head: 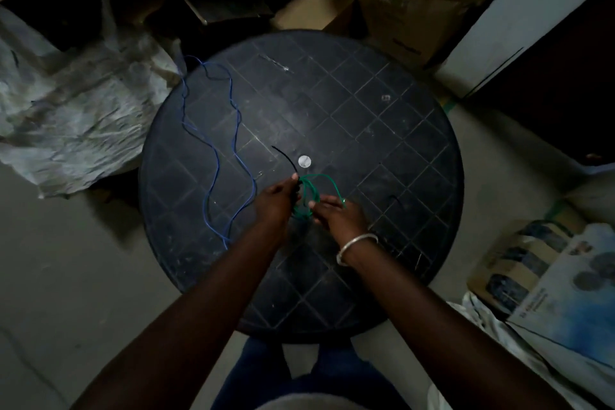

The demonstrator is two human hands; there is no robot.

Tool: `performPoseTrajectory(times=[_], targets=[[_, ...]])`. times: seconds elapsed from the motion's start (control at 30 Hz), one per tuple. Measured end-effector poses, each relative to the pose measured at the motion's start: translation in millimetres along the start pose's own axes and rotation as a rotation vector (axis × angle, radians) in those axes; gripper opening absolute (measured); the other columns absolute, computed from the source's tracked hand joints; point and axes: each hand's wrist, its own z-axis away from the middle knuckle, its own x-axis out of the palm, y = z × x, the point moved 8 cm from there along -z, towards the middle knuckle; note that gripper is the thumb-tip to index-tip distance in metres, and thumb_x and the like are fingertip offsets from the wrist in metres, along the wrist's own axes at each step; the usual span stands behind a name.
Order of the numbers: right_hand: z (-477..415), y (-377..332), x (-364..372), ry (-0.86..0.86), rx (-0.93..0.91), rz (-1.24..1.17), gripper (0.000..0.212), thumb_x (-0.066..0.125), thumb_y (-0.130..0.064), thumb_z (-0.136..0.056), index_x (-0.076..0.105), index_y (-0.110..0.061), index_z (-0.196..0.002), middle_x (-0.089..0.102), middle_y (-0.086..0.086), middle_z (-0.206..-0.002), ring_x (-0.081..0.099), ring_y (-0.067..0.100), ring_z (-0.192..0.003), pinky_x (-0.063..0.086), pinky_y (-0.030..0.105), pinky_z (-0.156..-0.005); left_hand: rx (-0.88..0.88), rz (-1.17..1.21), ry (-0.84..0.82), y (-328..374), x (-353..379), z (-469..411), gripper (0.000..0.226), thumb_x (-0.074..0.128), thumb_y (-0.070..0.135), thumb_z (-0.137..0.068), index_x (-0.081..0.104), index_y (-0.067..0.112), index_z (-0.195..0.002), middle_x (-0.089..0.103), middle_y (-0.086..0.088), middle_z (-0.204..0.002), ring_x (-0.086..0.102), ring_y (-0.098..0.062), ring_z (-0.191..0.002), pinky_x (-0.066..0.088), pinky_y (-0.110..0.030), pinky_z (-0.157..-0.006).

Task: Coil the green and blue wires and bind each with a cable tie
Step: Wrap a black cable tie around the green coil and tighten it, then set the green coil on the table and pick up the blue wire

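Dim clutter rings the round worktop (366,103). My left hand (276,200) pinches the cable tie (285,159) at the green wire (311,191) coil, right hand (337,213) gripping its loops. Binding underway, I judge; next, cinch. Blue wire (213,143) lies loose, left.

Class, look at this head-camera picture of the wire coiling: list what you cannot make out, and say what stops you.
1. Whether the black cable tie is already locked round the green wire: the left hand covers the joint.
2. What the right hand pinches: fingers and dim light hide it.
3. The blue wire's far end: it runs off the table edge.
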Motion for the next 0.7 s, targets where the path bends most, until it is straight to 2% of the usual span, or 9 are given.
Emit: performPoseTrajectory(times=[0.07,0.1,0.17,0.27,0.33,0.4,0.47,0.53,0.7], targets=[[-38,7,-1,0.090,-0.001,0.023,0.015,0.074,0.002,-0.083,0.070,0.004,-0.098,0.069,0.009,-0.078,0.064,0.012,-0.066,0.054,0.014,-0.052,-0.056,-0.014,-0.018,-11,9,-33,0.015,0.075,0.028,-0.088,0.075,0.015,-0.082,0.075,-0.014,-0.087,0.071,-0.027,-0.081,0.059,-0.045,-0.083],[-56,9,-1,0.124,0.001,0.032,0.020,0.074,0.002,-0.084,0.070,0.008,-0.102,0.068,0.007,-0.076,0.063,0.012,-0.065,0.053,0.012,-0.050,-0.087,-0.011,-0.031,-16,13,-46,0.012,0.073,0.022,-0.090,0.073,0.012,-0.083,0.074,-0.016,-0.089,0.071,-0.027,-0.077,0.061,-0.041,-0.077],[-87,13,1,0.149,0.003,0.051,0.021,0.073,0.001,-0.085,0.070,0.007,-0.105,0.065,0.004,-0.073,0.060,0.011,-0.063,0.050,0.010,-0.047,-0.135,-0.011,-0.080,-25,23,-64,0.009,0.068,0.007,-0.091,0.072,0.005,-0.099,0.072,-0.020,-0.103,0.071,-0.027,-0.076,0.062,-0.031,-0.063],[-126,21,4,0.181,0.008,0.074,0.021,0.072,0.001,-0.086,0.070,0.006,-0.106,0.065,0.005,-0.071,0.060,0.012,-0.061,0.050,0.011,-0.045,-0.157,-0.056,-0.099,-36,25,-87,0.042,0.059,-0.009,-0.090,0.066,0.013,-0.126,0.073,-0.021,-0.105,0.072,-0.027,-0.083,0.060,-0.032,-0.070],[-145,27,4,0.194,0.004,0.101,0.015,0.072,-0.001,-0.086,0.072,0.004,-0.101,0.067,0.011,-0.077,0.062,0.015,-0.063,0.053,0.015,-0.049,-0.162,-0.066,-0.082,-41,24,-96,0.047,0.055,-0.009,-0.093,0.059,0.014,-0.135,0.070,-0.021,-0.115,0.071,-0.027,-0.092,0.059,-0.034,-0.081],[-158,34,2,0.203,0.013,0.104,0.006,0.072,-0.001,-0.086,0.071,-0.006,-0.083,0.068,0.012,-0.078,0.065,0.024,-0.072,0.057,0.027,-0.061,-0.166,-0.102,-0.083,-45,25,-103,0.052,0.051,-0.009,-0.095,0.050,0.010,-0.143,0.064,-0.020,-0.129,0.066,-0.029,-0.100,0.056,-0.034,-0.079],[-168,43,-2,0.218,0.041,0.109,0.021,0.071,-0.002,-0.086,0.065,-0.016,-0.072,0.066,0.008,-0.071,0.065,0.027,-0.076,0.057,0.039,-0.071,-0.165,-0.132,-0.078,-47,23,-105,0.056,0.049,-0.012,-0.094,0.047,0.010,-0.146,0.064,-0.018,-0.129,0.066,-0.022,-0.089,0.054,-0.027,-0.067],[-172,50,-5,0.227,0.064,0.119,0.023,0.072,-0.006,-0.087,0.064,-0.021,-0.071,0.064,0.005,-0.067,0.063,0.025,-0.070,0.056,0.041,-0.075,-0.170,-0.120,-0.056,-48,20,-106,0.054,0.050,-0.011,-0.094,0.048,0.010,-0.144,0.066,-0.016,-0.129,0.065,-0.015,-0.079,0.051,-0.025,-0.060],[-168,48,-8,0.233,0.026,0.131,0.012,0.076,-0.010,-0.084,0.066,-0.014,-0.078,0.063,0.006,-0.062,0.058,0.018,-0.054,0.054,0.033,-0.061,-0.139,-0.066,0.006,-52,18,-106,0.043,0.052,-0.008,-0.095,0.055,0.008,-0.135,0.068,-0.015,-0.124,0.062,-0.012,-0.073,0.050,-0.022,-0.059]])
